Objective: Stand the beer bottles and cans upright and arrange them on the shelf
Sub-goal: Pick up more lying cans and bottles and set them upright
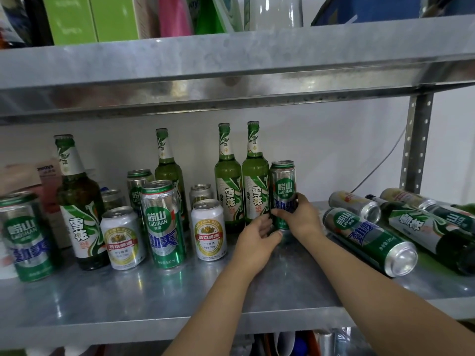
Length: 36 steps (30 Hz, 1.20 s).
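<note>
A tall green Laoshan can (282, 183) stands upright on the metal shelf (154, 299), beside two upright green Snow beer bottles (254, 181). My right hand (300, 217) grips the can's lower part from the right. My left hand (257, 237) holds its base from the left front. To the left stand several upright cans and bottles, among them a white and gold can (209, 229) and a tall green can (164, 224). On the right lie a green Laoshan can (370, 240), a green bottle (421, 227) and more cans on their sides.
The upper shelf board (231, 68) hangs low over the bottle tops. A perforated upright post (416, 145) stands at the right rear with a white cable beside it. A cardboard box (30, 176) sits at the back left. Bare shelf surface lies in front of my arms.
</note>
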Each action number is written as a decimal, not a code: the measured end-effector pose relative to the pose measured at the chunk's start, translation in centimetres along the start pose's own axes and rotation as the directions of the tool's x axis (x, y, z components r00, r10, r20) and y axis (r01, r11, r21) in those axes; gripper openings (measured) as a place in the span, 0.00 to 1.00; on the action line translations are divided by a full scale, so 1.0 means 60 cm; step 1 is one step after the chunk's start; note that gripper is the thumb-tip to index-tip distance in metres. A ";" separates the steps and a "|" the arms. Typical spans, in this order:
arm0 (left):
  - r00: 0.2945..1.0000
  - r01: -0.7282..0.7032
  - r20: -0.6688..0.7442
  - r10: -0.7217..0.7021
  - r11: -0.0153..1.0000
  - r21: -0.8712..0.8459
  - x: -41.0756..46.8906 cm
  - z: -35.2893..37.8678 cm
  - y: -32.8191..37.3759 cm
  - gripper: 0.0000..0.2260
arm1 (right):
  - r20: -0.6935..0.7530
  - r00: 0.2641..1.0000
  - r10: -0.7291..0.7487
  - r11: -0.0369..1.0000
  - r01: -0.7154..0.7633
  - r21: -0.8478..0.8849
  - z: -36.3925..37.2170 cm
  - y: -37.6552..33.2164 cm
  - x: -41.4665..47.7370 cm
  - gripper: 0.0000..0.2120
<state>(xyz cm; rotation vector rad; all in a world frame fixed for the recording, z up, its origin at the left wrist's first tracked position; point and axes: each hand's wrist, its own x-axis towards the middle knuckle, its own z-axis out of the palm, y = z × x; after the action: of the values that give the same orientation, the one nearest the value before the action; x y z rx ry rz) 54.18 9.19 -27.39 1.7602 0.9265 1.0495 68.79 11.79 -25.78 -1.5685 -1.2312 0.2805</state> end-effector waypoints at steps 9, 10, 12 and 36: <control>1.000 0.017 0.011 -0.017 1.000 0.026 -0.011 0.002 0.016 0.27 | 0.004 0.998 0.059 0.997 -0.059 0.045 -0.004 -0.016 -0.019 0.28; 1.000 0.016 0.007 -0.017 0.999 0.035 -0.015 0.001 0.021 0.26 | 0.008 0.997 0.072 0.996 -0.073 0.053 -0.007 -0.023 -0.030 0.27; 0.999 0.026 -0.023 -0.025 0.999 0.041 -0.021 0.001 0.029 0.23 | -0.009 0.995 0.097 0.995 -0.097 0.024 -0.015 -0.039 -0.056 0.23; 0.884 0.462 0.104 -0.455 0.821 -0.337 -0.041 0.183 0.122 0.05 | 0.252 0.918 0.305 0.773 -0.083 -0.629 -0.271 -0.038 -0.118 0.25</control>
<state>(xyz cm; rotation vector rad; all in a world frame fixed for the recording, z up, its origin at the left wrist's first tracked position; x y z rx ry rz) 64.52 1.16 -24.33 1.1647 1.0130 0.8147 75.95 -3.63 -20.18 -2.2987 -1.5218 0.3190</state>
